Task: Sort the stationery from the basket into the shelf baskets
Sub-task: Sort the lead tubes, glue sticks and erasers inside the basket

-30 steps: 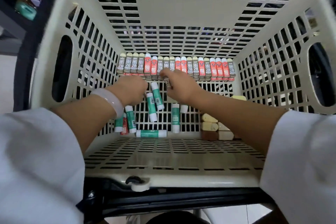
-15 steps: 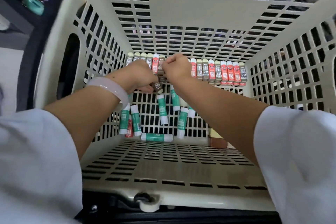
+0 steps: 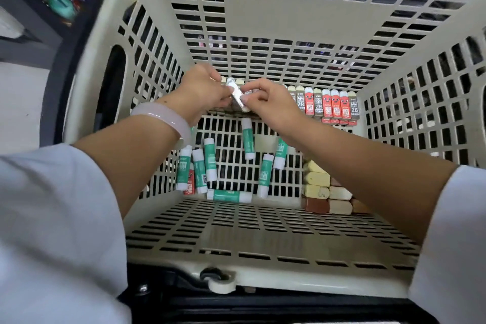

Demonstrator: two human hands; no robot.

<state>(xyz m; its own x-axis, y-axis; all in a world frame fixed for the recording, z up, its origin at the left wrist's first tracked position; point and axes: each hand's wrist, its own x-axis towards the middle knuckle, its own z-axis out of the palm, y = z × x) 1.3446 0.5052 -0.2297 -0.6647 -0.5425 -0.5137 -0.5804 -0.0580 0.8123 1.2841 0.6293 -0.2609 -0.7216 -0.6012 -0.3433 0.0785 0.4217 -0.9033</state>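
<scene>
Head view looks down into a cream slotted basket (image 3: pixel 263 231). Both hands meet above its far end: the left hand (image 3: pixel 202 92) and right hand (image 3: pixel 271 105) each pinch one small pale box (image 3: pixel 238 98), probably a lead refill lifted from the row of 2B lead boxes (image 3: pixel 328 108) standing upright against the far wall, likely so that their labels read at a glance. About nine of that row show right of the hands; the hands hide the rest. Seven green glue sticks (image 3: pixel 248 142) lie loose on the basket floor, with one red box (image 3: pixel 189 184) among the left ones. Near right, about eight yellowish and brown erasers (image 3: pixel 317 179) sit stacked in the corner. A pale bangle (image 3: pixel 163 116) circles the left wrist.
</scene>
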